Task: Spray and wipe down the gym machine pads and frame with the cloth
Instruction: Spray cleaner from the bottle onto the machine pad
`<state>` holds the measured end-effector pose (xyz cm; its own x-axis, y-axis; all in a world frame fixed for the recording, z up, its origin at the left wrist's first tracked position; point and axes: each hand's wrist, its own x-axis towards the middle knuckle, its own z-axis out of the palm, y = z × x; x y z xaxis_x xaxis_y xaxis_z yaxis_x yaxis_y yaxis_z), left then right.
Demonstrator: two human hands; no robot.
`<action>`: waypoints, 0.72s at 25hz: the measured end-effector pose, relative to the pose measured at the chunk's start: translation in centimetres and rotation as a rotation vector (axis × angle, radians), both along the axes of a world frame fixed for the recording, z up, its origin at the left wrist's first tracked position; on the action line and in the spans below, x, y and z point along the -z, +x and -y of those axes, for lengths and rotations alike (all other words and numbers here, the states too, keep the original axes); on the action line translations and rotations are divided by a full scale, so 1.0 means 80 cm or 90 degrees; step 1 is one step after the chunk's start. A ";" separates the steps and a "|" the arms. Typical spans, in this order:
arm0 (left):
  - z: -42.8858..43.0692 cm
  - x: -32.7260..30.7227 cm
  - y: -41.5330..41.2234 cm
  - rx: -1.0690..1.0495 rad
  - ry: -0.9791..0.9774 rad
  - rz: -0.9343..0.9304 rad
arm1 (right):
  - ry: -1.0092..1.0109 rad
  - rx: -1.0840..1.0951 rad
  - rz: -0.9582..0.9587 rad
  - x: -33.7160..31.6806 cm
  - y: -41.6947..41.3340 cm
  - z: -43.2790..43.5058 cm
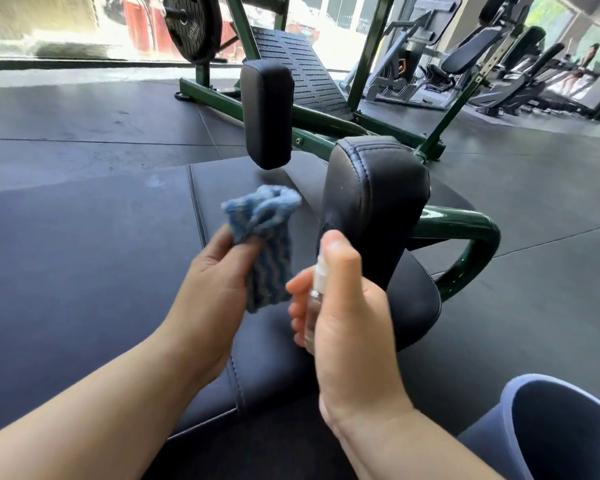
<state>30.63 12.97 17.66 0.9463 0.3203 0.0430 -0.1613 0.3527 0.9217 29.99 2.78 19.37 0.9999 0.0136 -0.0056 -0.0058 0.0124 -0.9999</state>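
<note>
My left hand (212,289) pinches a bunched blue striped cloth (262,237) above the machine's flat black back pad (222,188). A small clear spray bottle (314,303) stands upright in my right hand (350,317), with my index finger on its white top. Its nozzle is close to the near black shoulder pad (378,202). A second black shoulder pad (266,112) stands farther back on the left. The dark green frame (465,233) curves round on the right of the near pad.
A black ribbed footplate (298,67) rises behind the pads, with a weight plate (191,26) on the upper left. Dark rubber floor tiles surround the machine. Other gym machines (482,64) and a distant person (586,64) stand at the right rear. My knee (551,427) is at the lower right.
</note>
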 end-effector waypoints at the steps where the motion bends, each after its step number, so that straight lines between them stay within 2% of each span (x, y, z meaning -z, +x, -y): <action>1: 0.012 -0.011 0.009 0.051 0.017 0.045 | 0.018 0.033 0.014 -0.009 0.005 0.006; 3: 0.037 -0.037 0.032 0.141 0.073 0.098 | 0.039 0.115 0.053 -0.033 0.018 0.026; 5: 0.050 -0.049 0.060 0.153 0.069 0.101 | 0.041 0.181 0.088 -0.056 0.034 0.050; 7: 0.061 -0.044 0.081 0.103 0.058 0.049 | 0.016 0.220 0.100 -0.069 0.050 0.068; 9: 0.072 -0.021 0.063 0.016 0.098 0.016 | -0.011 0.232 0.088 -0.069 0.063 0.076; 12: 0.083 -0.019 0.020 -0.012 0.208 0.185 | -0.026 0.194 0.086 -0.068 0.073 0.080; 14: 0.069 -0.039 0.046 -0.025 0.320 0.256 | -0.080 0.114 0.087 -0.081 0.075 0.088; 15: 0.063 -0.054 0.062 -0.025 0.311 0.242 | -0.104 0.045 0.068 -0.095 0.077 0.093; 16: 0.057 -0.068 0.075 -0.012 0.239 0.208 | -0.126 -0.036 0.030 -0.112 0.079 0.097; 18: 0.049 -0.081 0.090 0.026 0.029 0.090 | -0.182 -0.176 -0.068 -0.148 0.088 0.102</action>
<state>37.85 9.05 24.15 0.9422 0.2762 0.1897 -0.2764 0.3204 0.9061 37.00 -5.39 31.23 0.9524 0.2643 -0.1519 -0.0742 -0.2822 -0.9565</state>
